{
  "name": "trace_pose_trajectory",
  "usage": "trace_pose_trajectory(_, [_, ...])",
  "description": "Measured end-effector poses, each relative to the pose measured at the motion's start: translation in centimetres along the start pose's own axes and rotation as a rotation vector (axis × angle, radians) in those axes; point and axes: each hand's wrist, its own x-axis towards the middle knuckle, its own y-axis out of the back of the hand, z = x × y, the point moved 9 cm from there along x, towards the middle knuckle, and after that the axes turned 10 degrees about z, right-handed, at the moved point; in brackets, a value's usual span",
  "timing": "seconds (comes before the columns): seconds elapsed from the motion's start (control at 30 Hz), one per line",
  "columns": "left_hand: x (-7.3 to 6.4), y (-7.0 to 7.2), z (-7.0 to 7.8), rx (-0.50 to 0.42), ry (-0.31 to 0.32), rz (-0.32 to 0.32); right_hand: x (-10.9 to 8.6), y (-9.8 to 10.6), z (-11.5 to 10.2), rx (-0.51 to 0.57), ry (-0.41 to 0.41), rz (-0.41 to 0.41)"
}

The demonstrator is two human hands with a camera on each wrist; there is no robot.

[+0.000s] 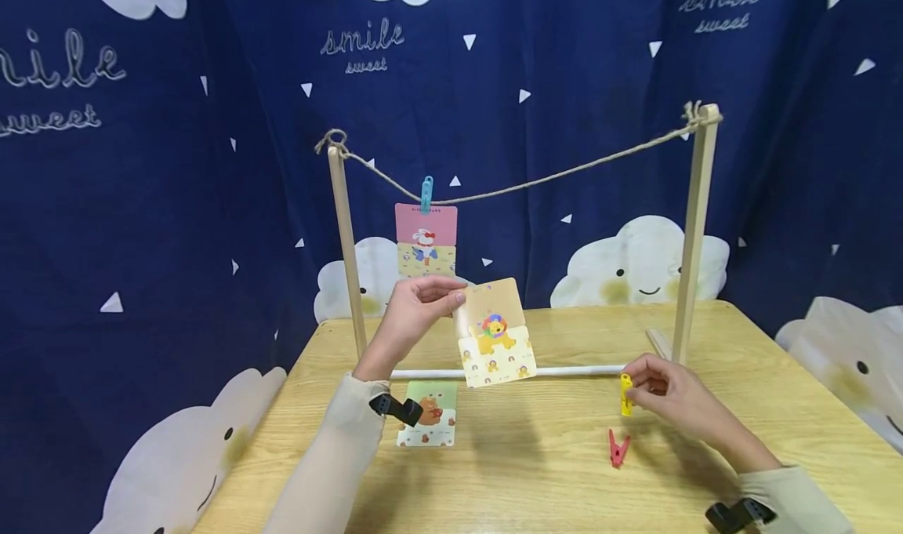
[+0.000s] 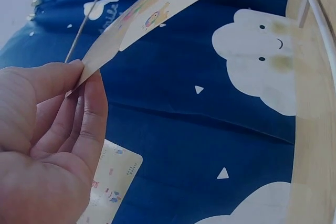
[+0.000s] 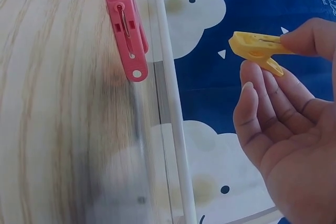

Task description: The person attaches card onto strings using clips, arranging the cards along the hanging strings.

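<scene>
My left hand (image 1: 423,310) pinches the upper left corner of a lion card (image 1: 496,338), thumb in front and fingers behind. The card hangs tilted above the table, also showing edge-on in the left wrist view. At the right, my right hand (image 1: 673,401) holds a yellow clothespin (image 1: 625,395) between thumb and fingers; its jaws look closed in the right wrist view. Below it a red clothespin (image 1: 618,448) lies on the table. Behind my left hand a pink rabbit card (image 1: 426,236) hangs from the twine (image 1: 536,183) by a blue clothespin (image 1: 426,194).
Two wooden posts, left (image 1: 346,244) and right (image 1: 694,236), carry the sagging twine. A white rod (image 1: 578,371) runs low between them. On the wooden table (image 1: 536,471) lies a green bear card (image 1: 432,416), partly behind my left wrist. A dark blue curtain (image 1: 494,126) hangs behind.
</scene>
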Motion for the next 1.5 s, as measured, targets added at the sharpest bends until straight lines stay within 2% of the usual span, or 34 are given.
trace_pose_trajectory(0.43, [1.3, 0.6, 1.5, 0.015, -0.054, 0.109, 0.1, -0.2, -0.6, 0.013, 0.021, -0.005])
trace_pose_trajectory(0.9, [2.8, 0.7, 3.5, 0.004, -0.143, 0.159, 0.3, -0.3, -1.0, 0.023, 0.029, -0.001])
trace_pose_trajectory(1.1, [3.4, 0.6, 4.2, -0.022, -0.160, 0.163, 0.1, -0.4, -1.0, 0.033, 0.029, -0.007])
trace_pose_trajectory(1.23, [3.8, 0.5, 4.6, -0.003, -0.172, 0.163, 0.0, -0.4, -0.8, 0.025, 0.020, -0.009])
trace_pose_trajectory(1.5, [4.9, 0.0, 5.0, 0.000, -0.176, 0.204, -0.2, -0.4, -0.8, 0.031, 0.013, -0.002])
